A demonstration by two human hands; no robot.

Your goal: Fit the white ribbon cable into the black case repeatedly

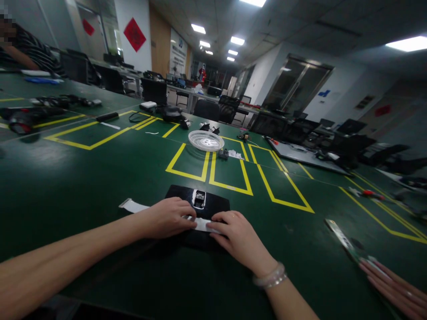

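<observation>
A glossy black plate [216,202], like a monitor stand base, lies on the green table in front of me. A silver-rimmed rectangular socket [199,198] sits near its far edge. Across the plate runs a pale flat strip [202,224]. My left hand [171,217] grips the strip from the left, fingers curled down onto it. From the right, my right hand [235,229], with a clear bracelet on its wrist, pinches the strip between thumb and fingers. A white strip end [133,206] sticks out left of my left hand; whether both parts join is hidden.
Yellow tape rectangles [230,187] mark the green table [133,178]. Beyond the plate stands a white round basket [206,141] beside small dark parts [223,154]. At right, another person's hand [393,278] touches a long narrow strip [342,235]. A person [30,49] sits far left.
</observation>
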